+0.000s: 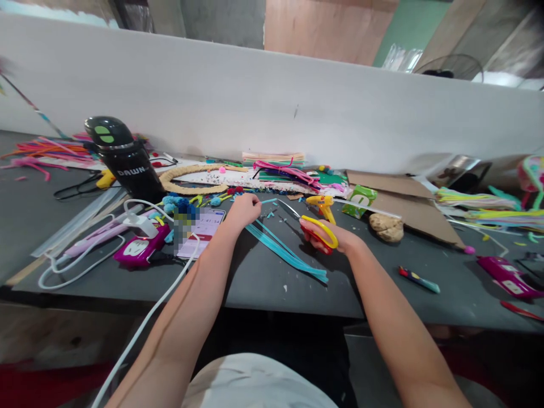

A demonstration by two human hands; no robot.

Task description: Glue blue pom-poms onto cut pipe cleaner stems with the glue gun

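Observation:
My left hand [245, 209] is closed in a pinch on a short light-blue pipe cleaner [268, 201], whose end sticks out to the right. My right hand [318, 237] grips the yellow and red handles of a pair of scissors [326, 233]. Their blades point up and left, with the tips close to the pipe cleaner's end; whether they touch it I cannot tell. Below the hands a bundle of light-blue pipe cleaners [289, 256] lies slanting across the grey table. Small blue cut pieces [271, 215] lie between the hands.
A yellow glue gun [322, 205] stands behind my right hand, beside a green packet [359, 200] and a tan lump [386, 227]. Left are a phone [204, 229], a white cable [159, 306], a purple device [140, 247] and a black bottle [127, 161]. Cardboard [425, 218] lies right.

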